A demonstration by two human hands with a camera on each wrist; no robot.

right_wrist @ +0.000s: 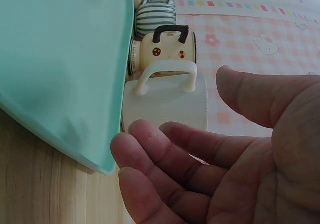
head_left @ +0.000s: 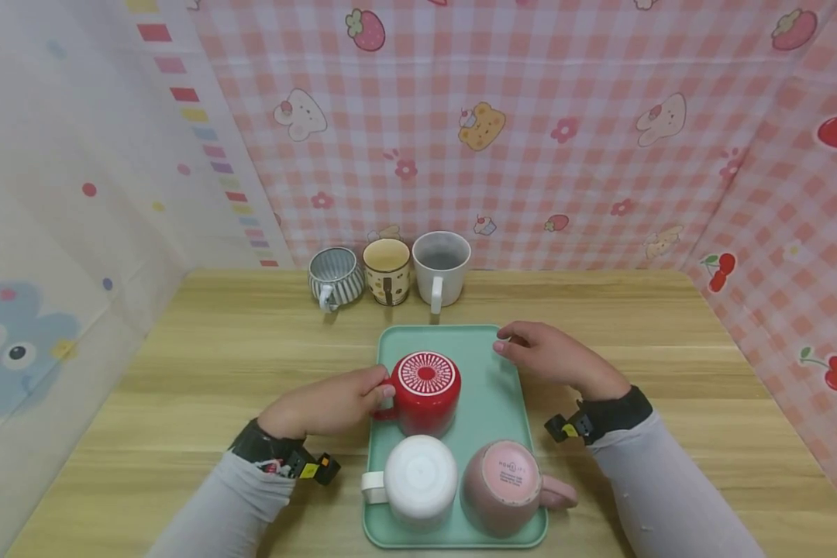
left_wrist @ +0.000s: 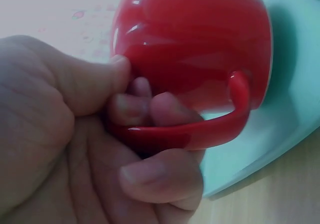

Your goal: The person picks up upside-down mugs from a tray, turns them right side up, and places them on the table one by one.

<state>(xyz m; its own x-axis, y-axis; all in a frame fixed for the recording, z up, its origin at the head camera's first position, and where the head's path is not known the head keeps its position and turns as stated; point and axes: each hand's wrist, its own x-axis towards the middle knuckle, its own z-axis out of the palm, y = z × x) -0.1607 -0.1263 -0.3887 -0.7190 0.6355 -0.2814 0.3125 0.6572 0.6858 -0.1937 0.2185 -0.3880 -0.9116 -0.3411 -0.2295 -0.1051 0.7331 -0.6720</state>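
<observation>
A red mug (head_left: 427,399) is upside down over the left side of a mint-green tray (head_left: 484,403). My left hand (head_left: 335,403) grips its handle; in the left wrist view, fingers curl through the red handle (left_wrist: 185,135). Whether the mug's rim touches the tray I cannot tell. In front of it on the tray stand an upturned white mug (head_left: 421,480), handle to the left, and an upturned pink mug (head_left: 505,484), handle to the right. Near the tray's far right corner hovers my right hand (head_left: 554,356), fingers loosely bent and holding nothing.
Behind the tray, three upright mugs stand in a row: a striped one (head_left: 336,279), a cream one with a dark handle (head_left: 387,271) and a white-grey one (head_left: 442,267). They stand on a wooden table (head_left: 251,341). Patterned cloth (head_left: 530,155) hangs behind and at both sides.
</observation>
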